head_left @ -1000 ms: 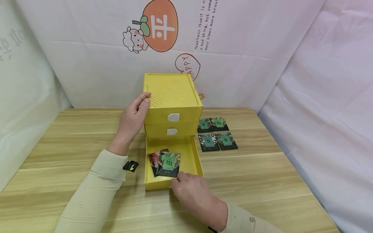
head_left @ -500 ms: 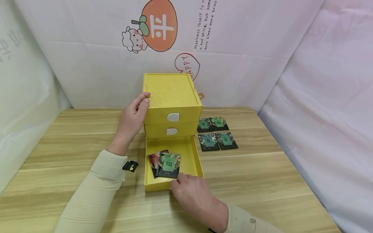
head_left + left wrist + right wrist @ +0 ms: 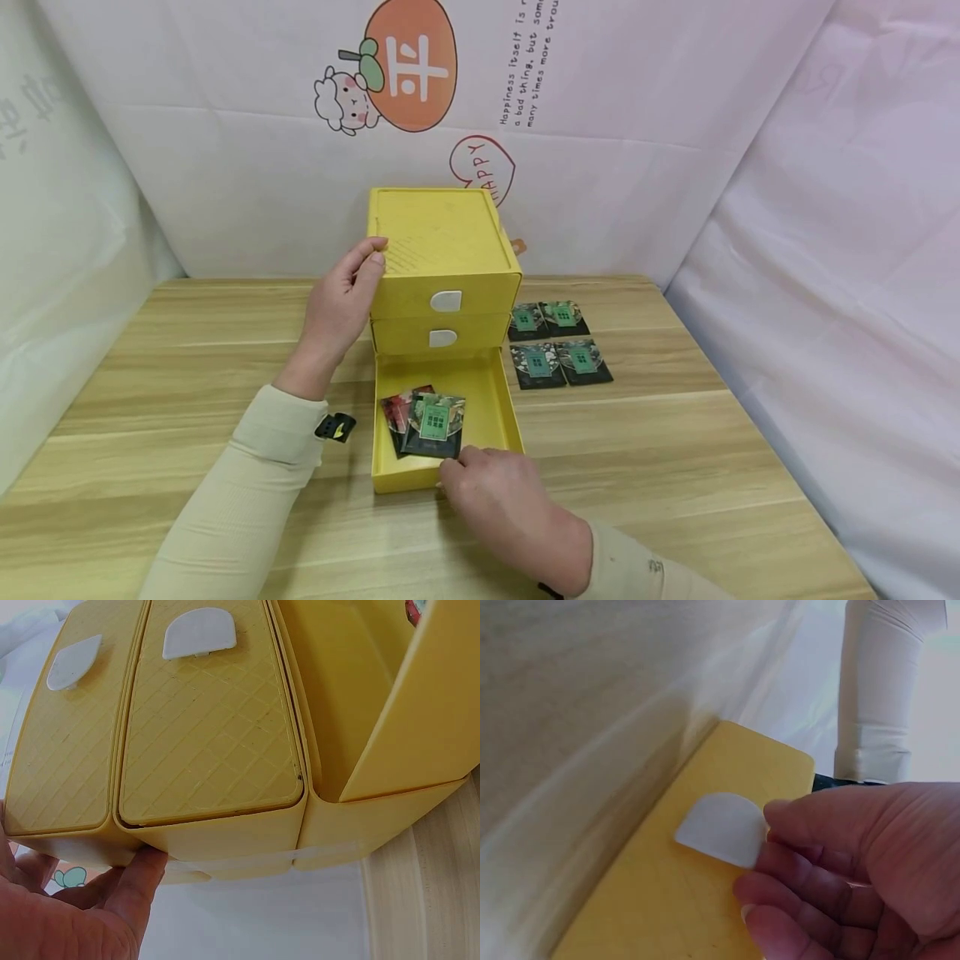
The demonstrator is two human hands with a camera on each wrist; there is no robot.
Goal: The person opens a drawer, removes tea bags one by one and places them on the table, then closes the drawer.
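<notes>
Head view: bottom drawer pulled fully out toward 6 o'clock, two tea sachets inside; four sachets left on the table at 3 o'clock. Left hand steadies yellow drawer box, fingers curled over its top edge.

Left wrist view: fingertips hooked on the box edge.

Right wrist view: right hand pinches the white pull tab in a closed grip.

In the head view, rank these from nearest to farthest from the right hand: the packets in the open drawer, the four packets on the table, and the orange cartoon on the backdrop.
From the right hand:
1. Packets in the open drawer, just beyond the fingertips, inside the pulled-out bottom drawer.
2. Four packets on the table, farther back, right of the yellow box.
3. Orange cartoon, high on the backdrop behind the box.
</notes>
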